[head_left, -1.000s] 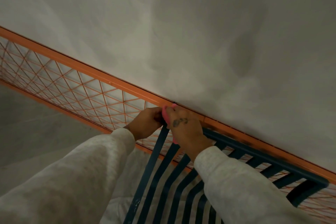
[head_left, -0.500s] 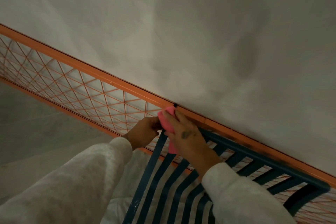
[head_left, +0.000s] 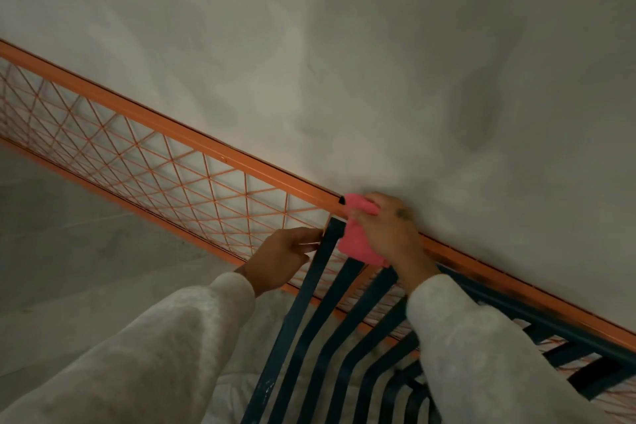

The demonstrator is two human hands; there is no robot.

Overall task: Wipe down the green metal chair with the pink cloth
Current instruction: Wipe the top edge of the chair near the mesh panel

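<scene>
Wall [head_left: 344, 62], orange railing [head_left: 206, 144] behind chair slats [head_left: 307, 293].

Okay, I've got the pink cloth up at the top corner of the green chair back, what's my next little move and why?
Probably draw the pink cloth down the second slat. Your right hand holds it bunched at the chair back's top, beside the orange rail, while your left hand grips the outer slat, so the frame looks steadied.

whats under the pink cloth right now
The pink cloth, gripped by the right hand, covers the top of the chair where slats end. That metal is hidden; the orange rail shows just behind.
</scene>
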